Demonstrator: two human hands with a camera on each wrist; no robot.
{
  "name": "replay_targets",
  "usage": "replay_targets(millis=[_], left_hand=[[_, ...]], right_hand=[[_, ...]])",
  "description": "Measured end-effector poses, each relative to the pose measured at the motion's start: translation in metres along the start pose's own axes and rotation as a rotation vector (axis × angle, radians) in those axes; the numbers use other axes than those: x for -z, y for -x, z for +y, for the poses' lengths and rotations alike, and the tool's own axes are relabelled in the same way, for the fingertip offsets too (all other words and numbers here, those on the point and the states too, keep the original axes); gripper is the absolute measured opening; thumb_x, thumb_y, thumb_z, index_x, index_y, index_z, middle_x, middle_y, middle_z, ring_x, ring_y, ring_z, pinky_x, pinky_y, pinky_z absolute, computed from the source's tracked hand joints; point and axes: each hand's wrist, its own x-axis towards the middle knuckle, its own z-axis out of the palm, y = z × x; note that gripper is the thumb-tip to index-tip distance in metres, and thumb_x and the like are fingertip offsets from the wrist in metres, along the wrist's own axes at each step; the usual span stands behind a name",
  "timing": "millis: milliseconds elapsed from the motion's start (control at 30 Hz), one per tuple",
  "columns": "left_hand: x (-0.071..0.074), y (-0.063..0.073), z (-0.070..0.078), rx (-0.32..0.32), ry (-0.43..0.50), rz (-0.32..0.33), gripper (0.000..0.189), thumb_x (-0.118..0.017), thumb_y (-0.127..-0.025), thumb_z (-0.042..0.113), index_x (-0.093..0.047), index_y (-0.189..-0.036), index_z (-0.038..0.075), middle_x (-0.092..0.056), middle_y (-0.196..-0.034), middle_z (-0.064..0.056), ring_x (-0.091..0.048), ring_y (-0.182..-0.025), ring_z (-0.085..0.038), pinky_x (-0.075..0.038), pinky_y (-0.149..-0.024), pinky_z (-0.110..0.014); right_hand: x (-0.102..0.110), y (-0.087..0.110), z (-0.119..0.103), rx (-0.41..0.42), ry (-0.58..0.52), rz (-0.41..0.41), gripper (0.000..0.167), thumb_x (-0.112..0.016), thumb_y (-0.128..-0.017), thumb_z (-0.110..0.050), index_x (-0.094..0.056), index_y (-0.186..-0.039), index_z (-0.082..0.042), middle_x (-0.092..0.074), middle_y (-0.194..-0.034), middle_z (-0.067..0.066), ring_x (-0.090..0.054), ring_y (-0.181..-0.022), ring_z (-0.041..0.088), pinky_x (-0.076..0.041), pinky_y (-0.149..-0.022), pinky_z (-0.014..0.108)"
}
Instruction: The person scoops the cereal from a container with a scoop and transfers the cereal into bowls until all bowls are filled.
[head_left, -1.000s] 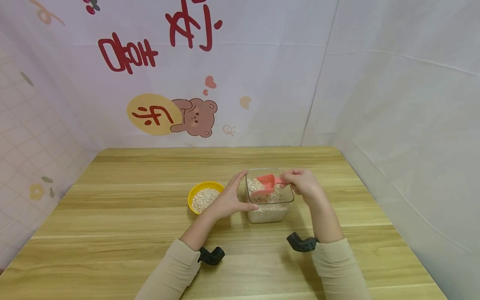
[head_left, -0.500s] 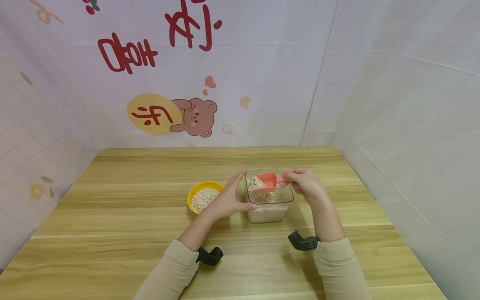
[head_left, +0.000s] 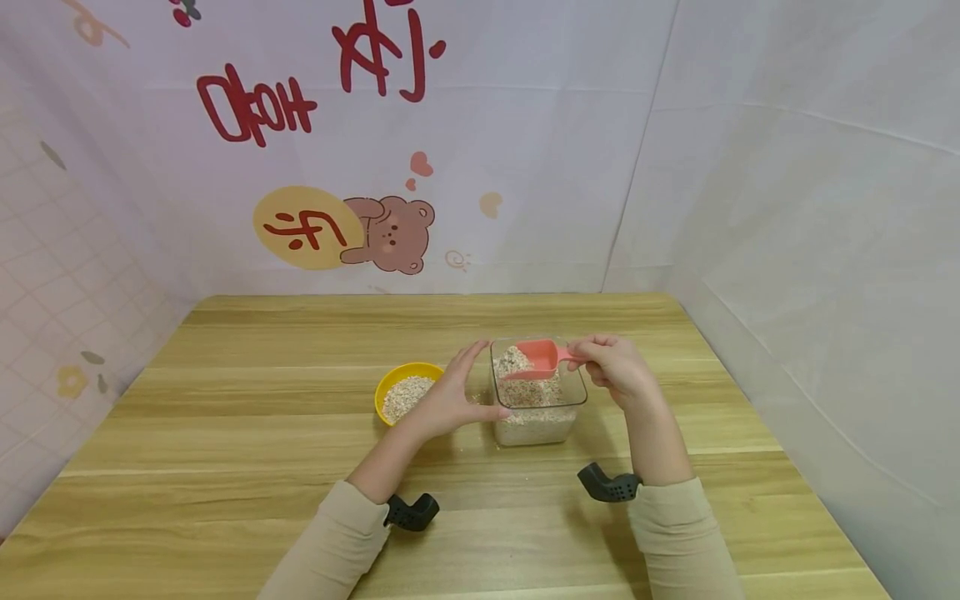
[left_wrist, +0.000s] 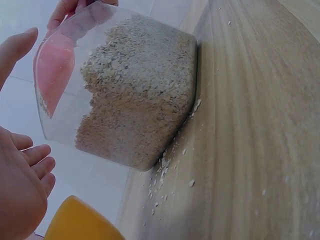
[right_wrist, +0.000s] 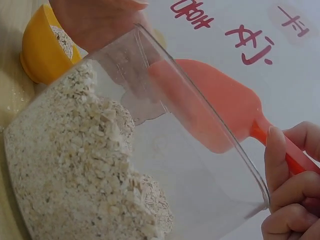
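My right hand (head_left: 618,367) pinches the handle of a pink scoop (head_left: 538,360) with oat flakes at its front. The scoop lies level at the top of a clear square container (head_left: 536,427); in the right wrist view its bowl (right_wrist: 215,105) straddles the rim line, above the oats (right_wrist: 85,160). My left hand (head_left: 442,406) is spread beside the container's left side, thumb toward the front corner. In the left wrist view, the left hand's fingers (left_wrist: 37,162) stand a little apart from the clear wall, relaxed and holding nothing.
A yellow bowl (head_left: 384,390) of oat flakes stands left of the container, partly behind my left hand. Loose flakes (left_wrist: 162,172) are scattered on the wooden table (head_left: 225,467) near the container. White printed cloth (head_left: 525,167) hangs behind the table.
The scoop and right hand have risen slightly and shifted a bit right, the scoop coming up nearer the container's rim. My left hand has moved slightly left, away from the container.
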Motion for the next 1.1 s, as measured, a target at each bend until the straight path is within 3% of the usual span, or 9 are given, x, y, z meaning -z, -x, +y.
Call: replay_targets(millis=[233,467,733,1100], left_hand=[[0.008,0.007,0.001,-0.008,-0.022,0.022,0.112,-0.081,-0.067,0.055,-0.016,-0.154,0.029,-0.011,-0.159,0.000,-0.018,-0.141,-0.032,-0.023,-0.105,-0.062],[0.018,0.012,-0.001,-0.014,-0.027,0.033,0.108,-0.082,-0.071,0.047,-0.016,-0.154,0.028,-0.012,-0.158,0.000,-0.017,-0.142,-0.030,-0.022,-0.107,-0.060],[0.031,0.020,-0.010,0.009,-0.063,0.046,0.112,-0.083,-0.068,0.052,-0.016,-0.154,0.027,-0.013,-0.158,-0.004,-0.021,-0.140,-0.031,-0.025,-0.107,-0.057],[0.047,0.036,-0.023,0.014,-0.042,0.058,0.111,-0.086,-0.068,0.040,-0.017,-0.154,0.024,-0.013,-0.158,-0.008,-0.016,-0.142,-0.032,-0.023,-0.106,-0.060]], right_hand=[[-0.005,0.003,-0.001,0.020,-0.031,0.014,0.013,-0.056,-0.094,-0.007,-0.067,-0.092,0.000,-0.065,-0.062,0.000,-0.025,-0.040,0.005,-0.019,-0.043,0.019],[-0.013,0.003,-0.002,0.042,-0.083,0.026,0.015,-0.057,-0.093,-0.005,-0.069,-0.084,-0.007,-0.064,-0.060,-0.002,-0.027,-0.039,0.004,-0.019,-0.041,0.018],[-0.024,0.004,-0.004,0.057,-0.117,0.036,0.016,-0.058,-0.092,-0.003,-0.069,-0.082,-0.008,-0.064,-0.060,-0.001,-0.027,-0.039,0.004,-0.020,-0.040,0.017],[-0.041,0.006,-0.005,0.060,-0.101,0.031,0.012,-0.060,-0.090,-0.003,-0.069,-0.082,-0.006,-0.063,-0.060,-0.001,-0.026,-0.039,0.005,-0.019,-0.040,0.019]])
